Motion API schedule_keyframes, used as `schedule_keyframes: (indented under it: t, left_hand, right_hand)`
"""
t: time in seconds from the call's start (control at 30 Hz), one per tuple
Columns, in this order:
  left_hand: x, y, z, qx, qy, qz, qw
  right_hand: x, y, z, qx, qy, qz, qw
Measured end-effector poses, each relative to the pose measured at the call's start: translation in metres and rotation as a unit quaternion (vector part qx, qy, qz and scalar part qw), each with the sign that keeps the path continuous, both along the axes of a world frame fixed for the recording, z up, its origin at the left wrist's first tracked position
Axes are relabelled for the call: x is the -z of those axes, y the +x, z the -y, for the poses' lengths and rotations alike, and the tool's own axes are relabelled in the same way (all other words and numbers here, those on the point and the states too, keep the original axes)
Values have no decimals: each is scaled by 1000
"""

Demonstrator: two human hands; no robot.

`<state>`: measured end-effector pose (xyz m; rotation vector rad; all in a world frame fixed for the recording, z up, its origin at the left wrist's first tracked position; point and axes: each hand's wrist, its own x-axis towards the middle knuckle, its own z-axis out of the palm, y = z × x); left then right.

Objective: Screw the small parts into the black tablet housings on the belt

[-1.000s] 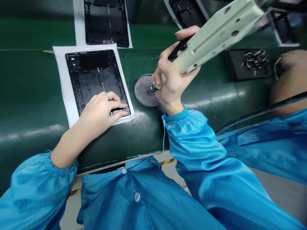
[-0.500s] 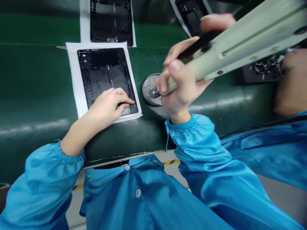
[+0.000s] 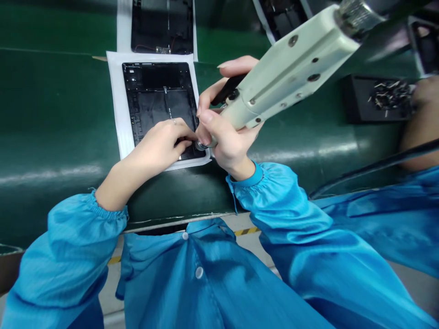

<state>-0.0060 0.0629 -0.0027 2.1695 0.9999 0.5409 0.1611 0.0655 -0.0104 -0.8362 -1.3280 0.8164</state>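
Observation:
A black tablet housing (image 3: 157,103) lies on a white foam sheet (image 3: 118,107) on the green work surface. My left hand (image 3: 168,141) rests over the housing's lower right part, its fingers drawn together; what they hold, if anything, is hidden. My right hand (image 3: 229,128) is wrapped round a pale green electric screwdriver (image 3: 284,68), which slants up to the right. The screwdriver's tip end is over the housing's lower right corner, close to my left fingertips. The bit itself cannot be made out.
Behind lies another black housing (image 3: 163,25) on white foam, with a third (image 3: 283,16) farther right. A black box (image 3: 363,98) of small dark parts stands at the right, beside another person's hand (image 3: 427,98). A black cable (image 3: 373,167) crosses the right side.
My right hand has carried the screwdriver left, from above the round perforated metal dish to the housing's corner. The dish is now hidden. My left fingers remain near that corner.

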Motion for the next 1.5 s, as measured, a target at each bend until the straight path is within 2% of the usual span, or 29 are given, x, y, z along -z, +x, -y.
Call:
schedule_keyframes:
  t: [0.1,0.33,0.43,0.5,0.57,0.6,0.67,0.7,0.73,0.8,0.87,0.93,1.0,1.07,1.17,1.23,1.4,1.47,1.5]
  left_hand:
    - [0,0,0,-4,2,-3,1000]
    - [-1,3,-1,-1,3,-10,1000]
    - [-12,-5,2,-20,13,-7,1000]
    - [-25,-20,9,-78,20,-43,996]
    - [-40,-43,23,-172,14,-132,976]
    - [-46,-55,31,-230,7,-192,954]
    - [-54,-79,48,-332,-74,-324,883]
    - [-55,-88,55,-334,-130,-371,857]
    - [-54,-95,61,-319,-159,-387,850]
    - [-48,-103,68,-305,-166,-346,871]
    - [-40,-105,71,-285,-150,-282,904]
    - [-32,-105,72,-300,-143,-196,922]
    - [-26,-109,73,-381,-156,-92,907]
    - [-21,-114,72,-458,-193,22,867]
    - [-19,-118,68,-488,-241,161,823]
    - [-22,-115,62,-484,-258,200,812]
    - [-47,-116,23,-485,-230,207,818]
    - [-63,-126,1,-485,-178,208,830]
    - [-73,-131,-9,-469,-151,171,854]
  right_hand:
    - [-1,-1,1,5,-24,17,1000]
    - [7,2,-3,-14,-13,23,1000]
    - [11,4,-2,-42,-7,39,998]
    - [12,4,0,-52,-10,47,997]
    - [10,2,4,-63,-19,50,997]
    - [9,1,6,-72,-25,44,996]
    - [7,-2,10,-87,-37,11,995]
    - [6,-4,12,-89,-41,-13,995]
    - [5,-7,12,-90,-48,-33,994]
    - [4,-11,11,-77,-42,-36,995]
    - [1,-13,7,-102,-45,-57,992]
    - [-7,-9,0,-127,-44,-85,987]
    - [-16,0,-8,-116,-28,-104,987]
    - [-23,16,-17,-69,3,-99,993]
    - [-21,44,-30,41,60,-45,996]
    - [-11,60,-37,103,79,-24,991]
    - [13,75,-44,133,84,-57,986]
    - [16,74,-46,131,83,-65,986]
    - [16,72,-46,131,83,-67,986]
